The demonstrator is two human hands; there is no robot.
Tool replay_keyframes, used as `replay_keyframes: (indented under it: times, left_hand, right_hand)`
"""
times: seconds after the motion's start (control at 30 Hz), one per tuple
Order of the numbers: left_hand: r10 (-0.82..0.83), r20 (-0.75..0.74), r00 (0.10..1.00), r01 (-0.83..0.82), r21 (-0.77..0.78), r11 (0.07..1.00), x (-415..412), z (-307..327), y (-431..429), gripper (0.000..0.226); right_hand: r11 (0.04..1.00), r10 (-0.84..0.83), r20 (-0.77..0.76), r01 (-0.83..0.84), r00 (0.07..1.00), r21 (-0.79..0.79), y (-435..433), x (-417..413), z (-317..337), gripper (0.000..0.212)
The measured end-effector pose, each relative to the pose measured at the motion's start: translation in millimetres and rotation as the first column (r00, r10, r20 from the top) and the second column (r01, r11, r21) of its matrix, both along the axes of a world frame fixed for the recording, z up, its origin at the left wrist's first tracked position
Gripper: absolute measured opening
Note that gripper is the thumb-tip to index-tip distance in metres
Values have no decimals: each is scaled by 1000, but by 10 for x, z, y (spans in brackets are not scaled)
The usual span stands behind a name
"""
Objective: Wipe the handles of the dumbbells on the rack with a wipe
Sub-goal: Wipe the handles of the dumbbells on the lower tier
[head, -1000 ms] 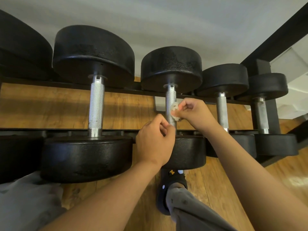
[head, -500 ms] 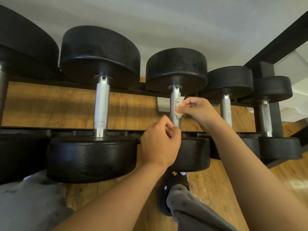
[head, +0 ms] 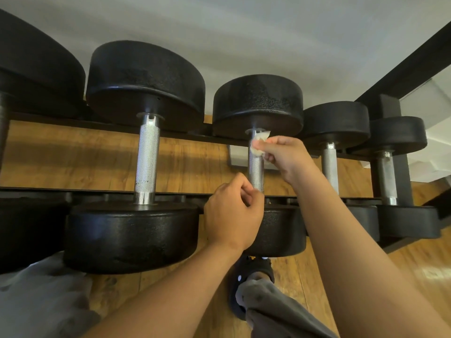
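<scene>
Now | your right hand (head: 283,157) pinches wipe (head: 260,140) against far end of handle (head: 256,169) | your left hand (head: 231,213) grips handle's near end

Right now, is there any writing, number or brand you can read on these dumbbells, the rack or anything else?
No text can be read here.
dumbbell heads: plain black, no numbers showing.
pale plate behind the handle: blank where it shows.
wipe in the right hand: no print.
shoe: pale dots and a yellow mark, too small to read.
</scene>
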State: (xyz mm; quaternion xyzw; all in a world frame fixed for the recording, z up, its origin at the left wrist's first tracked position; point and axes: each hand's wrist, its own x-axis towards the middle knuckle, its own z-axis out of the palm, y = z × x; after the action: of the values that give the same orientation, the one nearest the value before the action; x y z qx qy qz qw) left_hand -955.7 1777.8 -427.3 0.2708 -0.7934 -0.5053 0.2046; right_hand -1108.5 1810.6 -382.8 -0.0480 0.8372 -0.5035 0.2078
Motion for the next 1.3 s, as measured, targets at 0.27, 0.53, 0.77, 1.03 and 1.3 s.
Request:
replay_keyframes:
  times: [0.27, 0.53, 0.77, 1.03, 1.3]
  left_hand:
    - [14, -11, 1000, -14, -2, 1000, -3, -3, 0, 15]
    - [14, 45, 999, -15, 31, 999, -20, 13, -13, 18]
    - [-71, 67, 995, 23, 545, 838, -245, 153, -346, 23]
    - [-407, 138, 903, 386, 159, 909, -346, 192, -391, 27]
    - [-372, 240, 897, 372, 47, 927, -430, 172, -336, 21]
  right_hand:
    - [993, -112, 70, 115, 991, -31, 2, 40, -119, 24]
    - [970, 160, 258, -200, 953, 141, 346, 165, -95, 16]
    - [713, 372, 128, -371, 919, 594, 259, 321, -22, 28]
    - [806, 431, 45, -408, 901, 428, 549, 436, 96, 10]
    - [985, -73, -162, 97, 984, 140, 637, 789, -184, 29]
